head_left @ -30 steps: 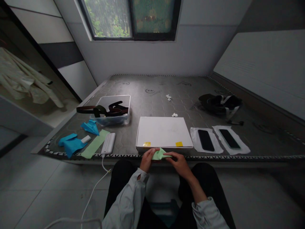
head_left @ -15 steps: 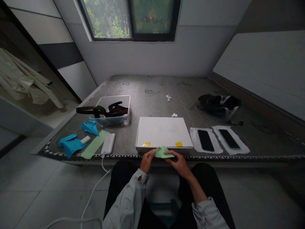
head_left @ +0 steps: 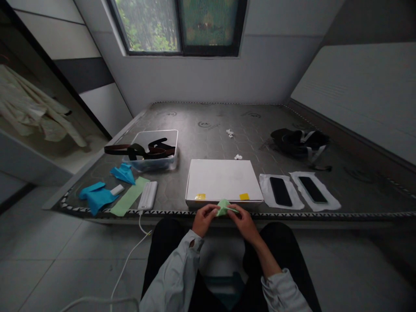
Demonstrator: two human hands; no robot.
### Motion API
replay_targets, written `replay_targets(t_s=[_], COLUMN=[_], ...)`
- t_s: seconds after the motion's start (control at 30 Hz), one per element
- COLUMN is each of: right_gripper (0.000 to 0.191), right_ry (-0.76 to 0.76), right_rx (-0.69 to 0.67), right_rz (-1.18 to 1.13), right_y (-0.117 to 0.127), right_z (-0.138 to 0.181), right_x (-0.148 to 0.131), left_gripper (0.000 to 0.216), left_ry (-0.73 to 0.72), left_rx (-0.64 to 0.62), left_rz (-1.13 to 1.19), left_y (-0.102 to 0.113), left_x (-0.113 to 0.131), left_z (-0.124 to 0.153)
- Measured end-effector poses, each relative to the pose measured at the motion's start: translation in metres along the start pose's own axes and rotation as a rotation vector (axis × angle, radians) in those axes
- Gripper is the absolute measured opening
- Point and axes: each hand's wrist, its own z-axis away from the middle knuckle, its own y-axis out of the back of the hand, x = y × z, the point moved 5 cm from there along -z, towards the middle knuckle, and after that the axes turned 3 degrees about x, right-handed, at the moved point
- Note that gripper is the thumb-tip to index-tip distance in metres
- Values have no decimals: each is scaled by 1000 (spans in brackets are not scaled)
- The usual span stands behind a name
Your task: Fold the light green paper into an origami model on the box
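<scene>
Pinching a folded piece of green paper (head_left: 222, 208) between two hands, a person in a pale jacket sits at the edge of a grey mattress (head_left: 208, 143). The left hand (head_left: 203, 220) grips the paper's left side, its fingers curled; the right hand (head_left: 243, 222) grips the right side between thumb and fingers. The paper is held just in front of a closed white box (head_left: 224, 177) bearing two yellow stickers (head_left: 244, 196); whether it touches the box cannot be told. To the left lie a white power bank (head_left: 148, 195) with its cable (head_left: 130, 255), a flat green strip (head_left: 130, 197) and folded blue paper (head_left: 99, 199), near a clear plastic bin (head_left: 169, 163) holding a dark belt (head_left: 117, 150). To the right, two smartphones (head_left: 281, 191) rest on white wrappings (head_left: 297, 201).
</scene>
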Motion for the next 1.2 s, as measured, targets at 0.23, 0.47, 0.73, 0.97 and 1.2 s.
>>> replay_targets(t_s=[0.23, 0.47, 0.73, 0.97, 1.2], right_gripper=[47, 44, 39, 33, 46], right_ry=[-40, -6, -9, 38, 78], right_rx=[62, 71, 153, 124, -16], right_rz=[-122, -119, -60, 152, 228], right_y=[-2, -6, -9, -7, -18], right_z=[-3, -1, -3, 3, 6], right_x=[3, 3, 7, -2, -9], left_gripper=[33, 39, 54, 55, 50], left_ry=[34, 111, 92, 107, 62], left_rx=[79, 150, 51, -43, -44], left_rz=[-16, 74, 131, 171, 120], left_y=[-1, 0, -5, -12, -8], left_x=[-5, -8, -5, -13, -13], left_z=[0, -1, 3, 2, -2])
